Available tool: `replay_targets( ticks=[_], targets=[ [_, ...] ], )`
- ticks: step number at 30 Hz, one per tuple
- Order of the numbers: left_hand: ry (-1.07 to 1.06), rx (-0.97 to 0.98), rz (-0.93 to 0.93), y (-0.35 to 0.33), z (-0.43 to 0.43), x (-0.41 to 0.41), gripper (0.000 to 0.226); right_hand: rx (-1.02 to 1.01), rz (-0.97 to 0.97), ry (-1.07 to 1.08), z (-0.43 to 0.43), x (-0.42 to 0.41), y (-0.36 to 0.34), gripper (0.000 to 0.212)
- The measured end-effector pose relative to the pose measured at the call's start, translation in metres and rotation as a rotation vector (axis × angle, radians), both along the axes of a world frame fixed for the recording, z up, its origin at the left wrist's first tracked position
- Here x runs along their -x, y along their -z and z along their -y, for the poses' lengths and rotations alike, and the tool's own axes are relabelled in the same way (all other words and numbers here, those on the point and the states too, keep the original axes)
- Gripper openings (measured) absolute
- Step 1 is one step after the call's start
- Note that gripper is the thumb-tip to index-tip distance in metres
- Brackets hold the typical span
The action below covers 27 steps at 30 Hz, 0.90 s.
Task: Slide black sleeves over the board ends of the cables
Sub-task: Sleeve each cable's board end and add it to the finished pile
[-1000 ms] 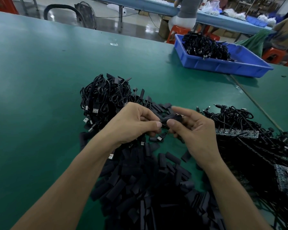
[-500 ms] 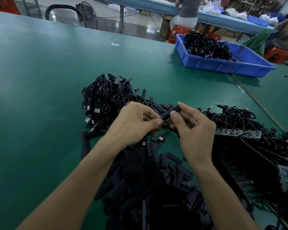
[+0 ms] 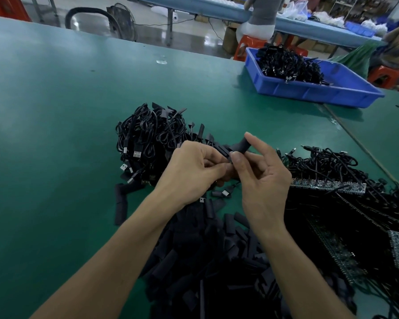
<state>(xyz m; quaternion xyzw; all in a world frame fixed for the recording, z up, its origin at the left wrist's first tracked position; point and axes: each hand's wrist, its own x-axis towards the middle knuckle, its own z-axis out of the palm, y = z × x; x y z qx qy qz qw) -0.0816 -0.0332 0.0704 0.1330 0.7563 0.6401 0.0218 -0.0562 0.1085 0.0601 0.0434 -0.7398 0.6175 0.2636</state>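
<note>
I am pinching one black sleeve (image 3: 241, 146) in my right hand (image 3: 263, 180), its mouth tilted toward my left hand (image 3: 194, 173). That hand's curled fingers are gripping a cable end, mostly hidden, for lining up. Three uncountable heaps are lying within reach: loose sleeves (image 3: 217, 261), coiled USB cables (image 3: 152, 139) and cables with circuit boards (image 3: 332, 178). One blue tray (image 3: 320, 93) is sitting well apart.

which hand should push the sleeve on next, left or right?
Right. The right hand pinches the black sleeve between thumb and forefinger, its lower end right at the left hand, whose curled fingers grip something mostly hidden, likely the cable end. Left probably just holds.
</note>
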Motion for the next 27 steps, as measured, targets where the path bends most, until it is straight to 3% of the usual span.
replay_targets(
  ticks=[4, 6, 8, 10, 11, 14, 17, 21, 25, 27],
  targets=[
    [-0.015, 0.023, -0.078, 0.0, -0.003, 0.001, 0.004, 0.121, 0.034, -0.055, -0.002, 0.002, -0.011, 0.033],
    [0.028, 0.112, -0.092, -0.002, -0.002, 0.0, 0.022, 0.232, 0.033, -0.069, -0.005, 0.002, -0.018, 0.031],
    [0.107, 0.359, -0.099, -0.001, 0.002, 0.002, 0.048, 0.389, 0.034, -0.083, -0.01, 0.003, -0.026, 0.028],
    [0.154, 0.663, -0.146, 0.0, 0.005, 0.002, 0.059, 0.549, 0.039, -0.103, -0.016, 0.006, -0.033, 0.026],
    [0.166, 0.732, -0.157, 0.001, 0.004, 0.002, 0.055, 0.59, 0.044, -0.104, -0.019, 0.007, -0.036, 0.026],
    [0.132, 0.703, -0.17, 0.0, 0.002, 0.001, 0.017, 0.62, 0.055, -0.098, -0.023, 0.01, -0.038, 0.027],
    [0.051, 0.668, -0.162, 0.0, 0.001, 0.002, 0.028, 0.616, 0.088, -0.117, -0.029, 0.01, -0.035, 0.036],
    [-0.178, 0.449, -0.146, -0.002, 0.005, 0.005, 0.032, 0.4, 0.272, -0.122, -0.038, 0.008, -0.025, 0.063],
    [-0.48, 0.326, -0.109, 0.003, 0.021, 0.016, 0.016, -0.069, 0.468, -0.146, -0.051, 0.004, -0.016, 0.038],
    [-0.542, 0.281, -0.058, 0.006, 0.029, 0.019, 0.027, -0.426, 0.571, -0.141, -0.061, 0.002, -0.011, 0.033]
  ],
)
